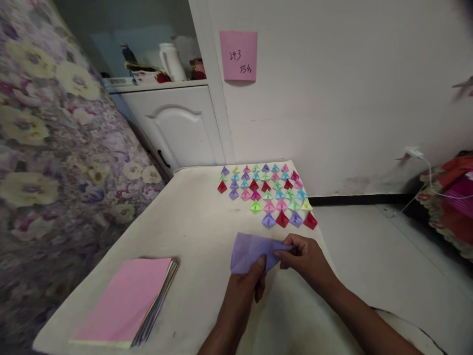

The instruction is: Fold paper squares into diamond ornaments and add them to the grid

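Observation:
A partly folded sheet of purple paper is held just above the white table. My left hand pinches its lower edge with thumb and fingers. My right hand is closed on the sheet's right end. Beyond the hands, several small folded paper shapes in red, pink, green, blue and purple lie in rows near the table's far right corner.
A stack of coloured paper sheets, pink on top, lies at the table's near left. A flowered cloth hangs along the left. A white cabinet stands behind. A pink note sticks to the wall. Bare floor lies to the right.

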The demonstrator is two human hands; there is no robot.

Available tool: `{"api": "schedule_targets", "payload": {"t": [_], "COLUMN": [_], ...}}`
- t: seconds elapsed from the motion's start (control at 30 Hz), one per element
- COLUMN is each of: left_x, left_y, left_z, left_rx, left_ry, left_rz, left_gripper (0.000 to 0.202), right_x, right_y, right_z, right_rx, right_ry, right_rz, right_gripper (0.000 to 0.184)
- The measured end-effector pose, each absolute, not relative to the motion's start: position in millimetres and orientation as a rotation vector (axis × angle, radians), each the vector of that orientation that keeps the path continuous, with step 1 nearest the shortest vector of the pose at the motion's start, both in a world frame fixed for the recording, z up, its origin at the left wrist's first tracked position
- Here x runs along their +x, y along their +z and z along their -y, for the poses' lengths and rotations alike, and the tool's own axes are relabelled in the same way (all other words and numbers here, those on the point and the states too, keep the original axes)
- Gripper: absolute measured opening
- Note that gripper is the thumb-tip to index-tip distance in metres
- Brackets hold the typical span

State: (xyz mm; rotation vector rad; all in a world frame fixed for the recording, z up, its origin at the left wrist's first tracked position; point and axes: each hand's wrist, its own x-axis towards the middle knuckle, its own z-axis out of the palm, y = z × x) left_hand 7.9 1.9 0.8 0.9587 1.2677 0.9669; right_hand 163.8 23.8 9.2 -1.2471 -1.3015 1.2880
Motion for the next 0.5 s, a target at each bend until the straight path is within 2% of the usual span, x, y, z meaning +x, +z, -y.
{"api": "schedule_targets", "payload": {"t": [0.23, 0.5], "left_x": [11.0, 12.0], "left_y": [3.5, 3.7], "left_z": [-2.4, -2.2], "left_rx": [0.969, 0.945], "left_ry": [0.977, 0.957], "left_rz": [-1.221, -1.275], "left_gripper": [0.031, 0.03], "right_x": [163.7, 163.0], "right_y": [9.8, 11.4], "right_z": [-24.7, -21.8], "right_rx": [-1.274, -1.257], "right_ry": [1.28, 1.29], "right_rz": [1.296, 1.28], "right_gripper": [0.019, 0.02]}}
